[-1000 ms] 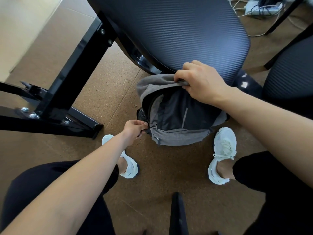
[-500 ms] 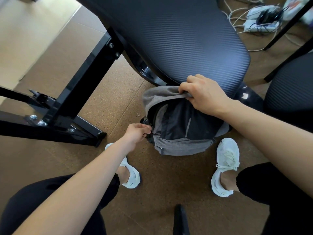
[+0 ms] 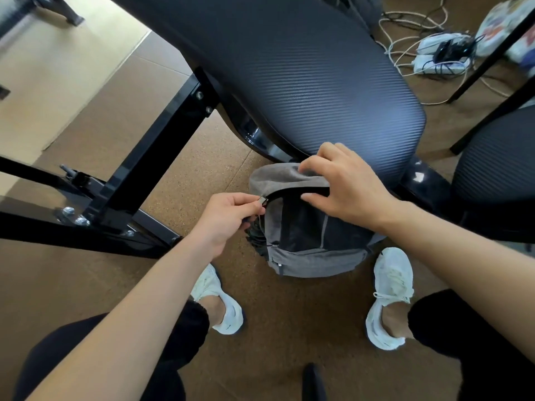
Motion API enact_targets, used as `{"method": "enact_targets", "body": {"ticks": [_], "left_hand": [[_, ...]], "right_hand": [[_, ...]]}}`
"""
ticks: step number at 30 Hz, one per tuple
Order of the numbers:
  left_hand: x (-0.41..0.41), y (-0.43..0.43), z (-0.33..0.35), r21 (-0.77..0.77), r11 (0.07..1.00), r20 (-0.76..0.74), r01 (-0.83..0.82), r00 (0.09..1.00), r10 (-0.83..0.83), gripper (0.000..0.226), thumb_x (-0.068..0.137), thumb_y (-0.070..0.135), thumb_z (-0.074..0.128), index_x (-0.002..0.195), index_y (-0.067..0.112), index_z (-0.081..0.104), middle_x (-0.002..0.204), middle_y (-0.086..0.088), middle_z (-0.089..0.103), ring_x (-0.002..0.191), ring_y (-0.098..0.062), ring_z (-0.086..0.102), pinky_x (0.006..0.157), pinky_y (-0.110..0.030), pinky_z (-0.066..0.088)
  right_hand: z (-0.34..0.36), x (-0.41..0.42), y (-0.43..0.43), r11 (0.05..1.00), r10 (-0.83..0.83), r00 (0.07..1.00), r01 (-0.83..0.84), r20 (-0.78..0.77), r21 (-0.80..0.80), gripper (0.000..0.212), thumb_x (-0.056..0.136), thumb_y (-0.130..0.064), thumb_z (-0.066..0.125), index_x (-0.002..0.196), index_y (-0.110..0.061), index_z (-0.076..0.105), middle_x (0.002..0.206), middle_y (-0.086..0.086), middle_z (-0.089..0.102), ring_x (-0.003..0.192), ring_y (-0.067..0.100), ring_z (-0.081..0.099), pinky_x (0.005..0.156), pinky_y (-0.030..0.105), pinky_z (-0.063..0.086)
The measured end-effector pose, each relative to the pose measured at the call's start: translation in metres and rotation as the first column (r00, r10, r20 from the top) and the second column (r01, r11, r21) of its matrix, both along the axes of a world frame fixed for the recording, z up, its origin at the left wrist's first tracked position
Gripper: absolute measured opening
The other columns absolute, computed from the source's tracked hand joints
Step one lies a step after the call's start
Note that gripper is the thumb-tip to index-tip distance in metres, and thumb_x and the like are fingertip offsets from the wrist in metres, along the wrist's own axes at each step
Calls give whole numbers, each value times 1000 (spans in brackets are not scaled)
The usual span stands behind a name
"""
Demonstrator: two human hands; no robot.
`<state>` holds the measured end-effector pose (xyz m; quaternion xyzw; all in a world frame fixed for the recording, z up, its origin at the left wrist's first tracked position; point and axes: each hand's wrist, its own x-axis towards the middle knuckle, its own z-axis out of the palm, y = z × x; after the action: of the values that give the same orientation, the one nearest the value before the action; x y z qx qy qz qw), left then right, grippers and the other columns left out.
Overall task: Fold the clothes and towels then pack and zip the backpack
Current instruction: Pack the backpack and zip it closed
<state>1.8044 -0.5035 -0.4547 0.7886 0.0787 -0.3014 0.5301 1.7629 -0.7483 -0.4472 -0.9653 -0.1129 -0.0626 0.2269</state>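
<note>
**1. Placement.** At the far left a black metal frame (image 3: 162, 151) stands on the cork floor (image 3: 202, 175), well apart from the work. The left grip (image 3: 228, 218) reaches in from the lower left to the upper left corner of the backpack (image 3: 315, 256). The backpack stands upright on the floor between the left shoe (image 3: 220, 302) and the right shoe (image 3: 390, 285). Its top sits just below the front edge of the dark chair seat (image 3: 304, 82). Judgement: this position props the pack from behind and turns the zip line toward the person, so both hands can reach it.

**2. Hold.** The right grip (image 3: 344, 183) rests on the top of the backpack. Judgement: it steadies the pack and holds the top fabric taut so that the slider can run without snagging.

**3. Grip state.**
- Left grip: closed. Thumb and forefinger pinch the zipper pull (image 3: 263, 200), and the other fingers are curled in.
- Right grip: partly closed on the backpack. The fingers arch over the grey top panel, the thumb presses below the dark zip line, and the fabric is held between them.

**4. Step in hand.** Judged to be zipping. No clothes or towels are visible, and the contents are hidden. A dark line runs from the slider to the right thumb; it cannot be determined whether that section is closed.

At the far right, cables and power strips (image 3: 440, 53) lie on the floor, well apart.
</note>
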Motion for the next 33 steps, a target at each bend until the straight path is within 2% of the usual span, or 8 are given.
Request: {"method": "enact_targets", "body": {"ticks": [3,11,16,18,21,24,27,33], "left_hand": [[5,2,7,79,994,52,72,996,-77,9,91,15,76,84,15,82,74,1,77,69,-10,63,59,-19,52],[8,7,18,124,975,62,182,980,-191,12,89,18,77,78,15,79,58,7,65,57,-6,54,51,-16,43],[17,22,26,148,938,103,312,939,-329,14,86,11,72,83,23,78,68,10,68,65,-2,60,59,-15,47],[22,25,18,452,830,218,328,861,-459,10,81,17,71,83,27,69,76,13,67,76,-8,64,64,-24,49],[16,16,-5,785,514,183,345,665,-724,37,79,47,75,107,32,57,106,10,63,99,-18,63,76,-34,51],[9,-2,-27,824,479,254,302,558,-790,49,83,59,70,112,24,54,112,1,63,104,-26,64,76,-40,52],[8,-11,-35,831,501,354,243,464,-812,26,93,39,66,103,16,58,106,-7,67,103,-34,65,70,-42,47],[19,3,-39,859,462,308,222,498,-811,16,95,20,55,108,20,64,102,-5,71,99,-33,66,73,-42,55]], "right_hand": [[8,-18,24,997,-20,999,17,32,74,32,82,-39,78,106,-18,70,98,-3,59,95,19,52,78,32,45],[-14,-8,79,998,23,1000,-24,13,60,37,81,-34,81,109,-12,69,91,3,68,86,25,63,67,42,54],[-22,-9,87,975,-17,999,10,28,224,8,87,-15,71,92,-9,70,77,4,70,69,23,66,59,46,55],[-25,-12,87,943,-106,994,103,-7,317,7,91,-17,72,93,-11,70,80,0,72,72,16,68,66,43,57],[-25,-21,86,868,-212,970,242,-116,434,6,93,-20,72,96,-15,69,84,-4,72,78,10,68,73,40,59],[-24,-37,89,797,-261,935,350,-241,493,5,93,-17,72,94,-16,67,85,-5,71,81,7,69,75,38,60],[-27,-48,90,737,-281,910,408,-305,538,10,94,-15,71,89,-21,64,82,-4,71,77,11,71,71,42,62],[-27,-57,59,613,-460,820,571,-341,546,20,95,-13,70,83,-26,60,79,-4,72,73,10,73,74,42,63]]}}
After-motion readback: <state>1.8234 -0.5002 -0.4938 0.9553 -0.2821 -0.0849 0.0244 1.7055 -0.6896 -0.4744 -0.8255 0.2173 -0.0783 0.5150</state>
